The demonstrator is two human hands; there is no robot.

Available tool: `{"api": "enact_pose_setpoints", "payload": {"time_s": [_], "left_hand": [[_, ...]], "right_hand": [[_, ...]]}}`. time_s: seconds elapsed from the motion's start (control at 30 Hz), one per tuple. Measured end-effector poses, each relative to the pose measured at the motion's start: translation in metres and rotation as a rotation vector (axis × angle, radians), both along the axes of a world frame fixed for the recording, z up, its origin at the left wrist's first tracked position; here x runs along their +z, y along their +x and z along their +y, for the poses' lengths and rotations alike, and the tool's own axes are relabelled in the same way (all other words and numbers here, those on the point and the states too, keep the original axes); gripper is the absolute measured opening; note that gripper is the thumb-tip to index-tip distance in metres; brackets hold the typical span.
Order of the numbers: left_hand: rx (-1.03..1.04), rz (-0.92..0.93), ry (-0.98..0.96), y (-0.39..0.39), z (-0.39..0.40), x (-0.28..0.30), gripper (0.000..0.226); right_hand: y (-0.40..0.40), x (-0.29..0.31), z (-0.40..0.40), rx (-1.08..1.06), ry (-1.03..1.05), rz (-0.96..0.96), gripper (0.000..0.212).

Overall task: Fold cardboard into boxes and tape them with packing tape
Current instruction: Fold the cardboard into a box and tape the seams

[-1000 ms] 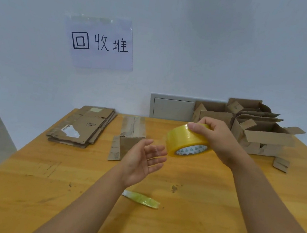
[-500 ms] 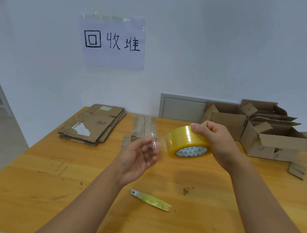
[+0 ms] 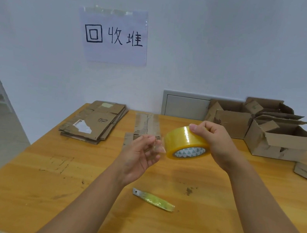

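At the far left of the wooden counter (image 3: 47, 186) lies a stack of flattened cardboard (image 3: 95, 121), with a narrower folded piece (image 3: 147, 124) lying just to its right; the near end of that piece is hidden behind the fingers of the left hand. On the wall above hangs a paper sign (image 3: 113, 35) with handwritten characters.

The left arm reaches forward from the bottom edge, its elbow cut off by the frame. The left hand (image 3: 139, 158) floats above the counter, palm turned up and toward the right, fingers loosely curled. Its fingertips pinch a short clear strip of tape (image 3: 159, 147) that runs across to the roll; the strip is see-through and hard to make out. On the counter below the hand lies a small cutter (image 3: 153, 200) with a greenish body and a metal end.

The right arm comes in from the lower right corner, also cut off. The right hand (image 3: 216, 145) grips the roll of yellowish packing tape (image 3: 185, 142) in the air, thumb on the upper rim, the other fingers hidden behind the roll.

At the far right back, several open cardboard boxes (image 3: 274, 135) stand together with flaps raised, and a small cardboard scrap (image 3: 302, 170) lies near them.
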State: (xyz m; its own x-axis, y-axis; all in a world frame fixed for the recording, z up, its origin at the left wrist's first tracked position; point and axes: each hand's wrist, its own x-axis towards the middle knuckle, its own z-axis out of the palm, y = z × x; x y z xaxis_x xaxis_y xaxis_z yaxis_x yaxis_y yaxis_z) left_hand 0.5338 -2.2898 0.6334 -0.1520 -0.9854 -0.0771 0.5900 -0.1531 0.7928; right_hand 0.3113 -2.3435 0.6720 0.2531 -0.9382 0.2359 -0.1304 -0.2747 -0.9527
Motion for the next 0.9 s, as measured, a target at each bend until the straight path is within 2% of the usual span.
{"api": "enact_pose_setpoints", "payload": {"time_s": [0.33,0.6,0.83,0.9], "left_hand": [[0.111,-0.101,0.047,0.0011,-0.0020,-0.0004,0.008],[0.148,-0.232,0.028,0.0011,-0.0009,0.0020,0.005],[0.080,-0.136,0.026,0.0010,0.0012,0.0048,0.002],[0.033,-0.096,0.032,0.0020,0.0014,0.0049,0.008]], "right_hand": [[-0.0044,-0.0043,-0.0013,-0.050,-0.035,-0.002,0.046],[-0.0065,-0.0076,-0.0002,-0.087,-0.041,0.029,0.054],[-0.0047,-0.0084,0.0015,-0.077,-0.016,0.012,0.051],[-0.0043,-0.0081,0.0016,-0.066,-0.016,0.010,0.046]]}}
